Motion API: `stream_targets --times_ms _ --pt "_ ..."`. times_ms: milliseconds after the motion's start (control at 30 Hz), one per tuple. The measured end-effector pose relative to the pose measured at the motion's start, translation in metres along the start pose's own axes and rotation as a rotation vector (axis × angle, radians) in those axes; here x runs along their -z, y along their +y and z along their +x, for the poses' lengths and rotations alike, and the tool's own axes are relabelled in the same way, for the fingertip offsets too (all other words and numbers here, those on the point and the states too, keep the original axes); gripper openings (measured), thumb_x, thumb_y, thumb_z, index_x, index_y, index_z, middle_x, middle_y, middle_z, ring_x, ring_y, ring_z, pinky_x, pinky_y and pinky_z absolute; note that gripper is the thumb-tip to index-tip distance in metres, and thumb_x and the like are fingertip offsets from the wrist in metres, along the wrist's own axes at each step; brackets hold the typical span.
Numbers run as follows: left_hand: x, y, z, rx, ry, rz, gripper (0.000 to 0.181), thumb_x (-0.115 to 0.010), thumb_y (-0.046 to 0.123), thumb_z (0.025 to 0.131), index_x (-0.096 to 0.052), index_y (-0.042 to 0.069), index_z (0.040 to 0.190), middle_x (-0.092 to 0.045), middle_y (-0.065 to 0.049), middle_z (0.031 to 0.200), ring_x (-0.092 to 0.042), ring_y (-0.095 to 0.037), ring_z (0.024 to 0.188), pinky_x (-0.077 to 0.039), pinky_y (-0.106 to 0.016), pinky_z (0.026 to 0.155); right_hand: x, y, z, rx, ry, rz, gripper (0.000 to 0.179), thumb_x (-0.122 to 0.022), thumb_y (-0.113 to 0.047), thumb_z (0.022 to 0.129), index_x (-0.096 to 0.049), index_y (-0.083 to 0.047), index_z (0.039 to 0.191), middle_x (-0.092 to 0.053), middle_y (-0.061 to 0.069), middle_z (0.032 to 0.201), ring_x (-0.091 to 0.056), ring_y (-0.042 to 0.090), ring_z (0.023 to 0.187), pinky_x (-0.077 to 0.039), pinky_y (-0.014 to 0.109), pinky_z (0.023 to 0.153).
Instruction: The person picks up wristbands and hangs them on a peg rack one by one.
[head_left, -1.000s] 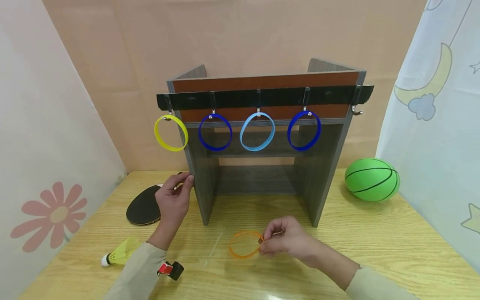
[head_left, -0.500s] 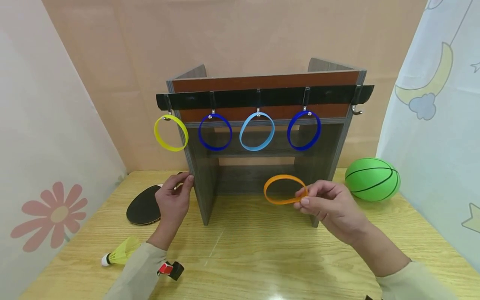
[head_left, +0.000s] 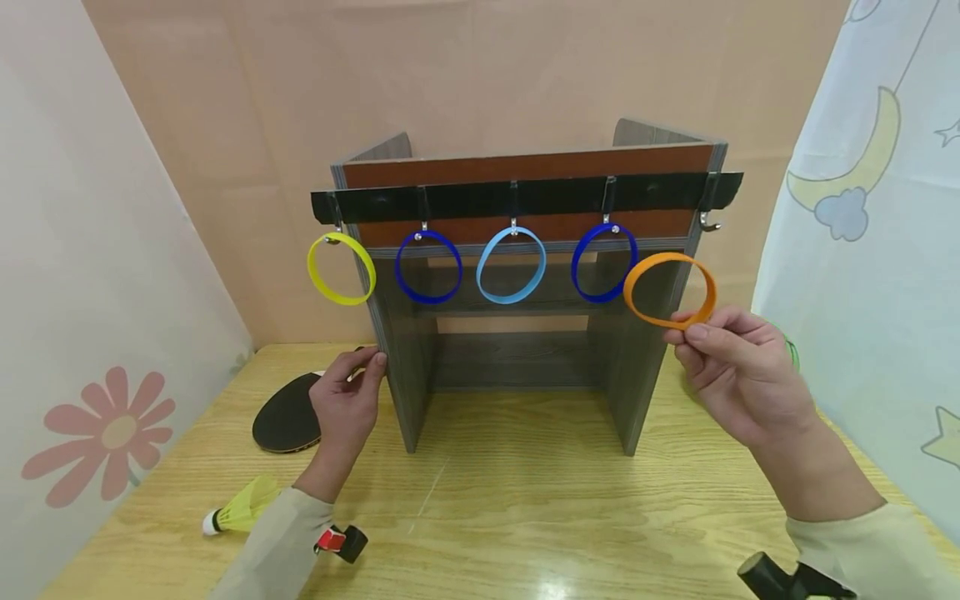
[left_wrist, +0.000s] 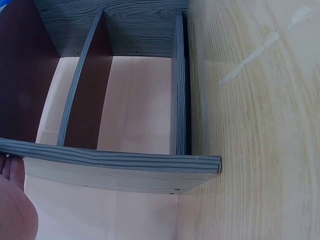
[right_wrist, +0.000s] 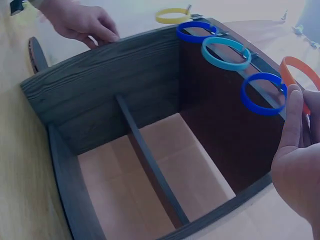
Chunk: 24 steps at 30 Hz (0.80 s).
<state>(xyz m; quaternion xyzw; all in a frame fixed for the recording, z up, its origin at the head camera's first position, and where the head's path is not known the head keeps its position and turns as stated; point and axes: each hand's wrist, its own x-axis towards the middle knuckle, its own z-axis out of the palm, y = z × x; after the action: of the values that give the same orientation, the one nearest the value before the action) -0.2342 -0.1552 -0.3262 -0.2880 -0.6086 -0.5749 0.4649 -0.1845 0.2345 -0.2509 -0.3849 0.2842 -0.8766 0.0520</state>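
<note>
My right hand [head_left: 750, 375] pinches an orange wristband [head_left: 708, 287] by its lower right rim, thumb in front. The wristband is raised before the right side of a grey wooden shelf [head_left: 517, 358], a little below a silver hook [head_left: 708, 223] that holds no band. A dark blue wristband [head_left: 633, 265] hangs close to its left. My left hand [head_left: 347, 396] touches the shelf's left side panel [left_wrist: 100, 159] with thumb and fingertips at the front edge. In the right wrist view, no finger of this hand shows on the panel's inner face.
A black strip [head_left: 465, 200] with hooks crosses the shelf's front. Yellow [head_left: 367, 267], dark blue [head_left: 399, 267] and light blue [head_left: 482, 267] wristbands hang from it. Left on the table stand a black paddle [head_left: 285, 417] and a yellow shuttlecock [head_left: 247, 507]. A green ball [head_left: 793, 354] is mostly hidden behind my right hand.
My right hand has lifted the orange wristband off the table and carried it up and right, to just below the right-end hook. My left hand stays at the side panel.
</note>
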Motion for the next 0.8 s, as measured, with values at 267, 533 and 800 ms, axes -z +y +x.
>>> stream_targets --times_ms 267,533,800 --pt "0.0 0.0 0.0 0.002 0.002 -0.008 0.015 -0.056 -0.029 0.077 -0.061 -0.022 0.088 -0.058 -0.028 0.074 -0.063 -0.01 0.072 -0.054 -0.019 0.068 0.0 -0.011 0.007 0.08 0.069 0.062 0.031 -0.026 0.02 0.094 -0.057 0.02 0.089 -0.061 0.032 0.104 -0.064 0.039 0.092 -0.054 0.037 0.08" --pt "0.0 0.002 -0.001 0.012 0.002 -0.004 0.014 -0.055 -0.029 0.078 -0.061 -0.022 0.089 -0.057 -0.029 0.074 -0.063 -0.011 0.072 -0.054 -0.018 0.068 0.002 -0.015 0.009 0.098 0.152 0.085 0.033 -0.028 0.018 0.095 -0.06 0.02 0.086 -0.063 0.031 0.101 -0.064 0.039 0.091 -0.054 0.036 0.079" --pt "0.0 0.001 -0.001 0.01 0.003 -0.004 0.014 -0.056 -0.028 0.078 -0.062 -0.022 0.089 -0.058 -0.029 0.074 -0.063 -0.011 0.072 -0.054 -0.019 0.069 0.005 -0.014 0.009 0.084 0.191 0.068 0.032 -0.03 0.017 0.096 -0.061 0.02 0.088 -0.064 0.031 0.099 -0.066 0.037 0.089 -0.054 0.035 0.078"
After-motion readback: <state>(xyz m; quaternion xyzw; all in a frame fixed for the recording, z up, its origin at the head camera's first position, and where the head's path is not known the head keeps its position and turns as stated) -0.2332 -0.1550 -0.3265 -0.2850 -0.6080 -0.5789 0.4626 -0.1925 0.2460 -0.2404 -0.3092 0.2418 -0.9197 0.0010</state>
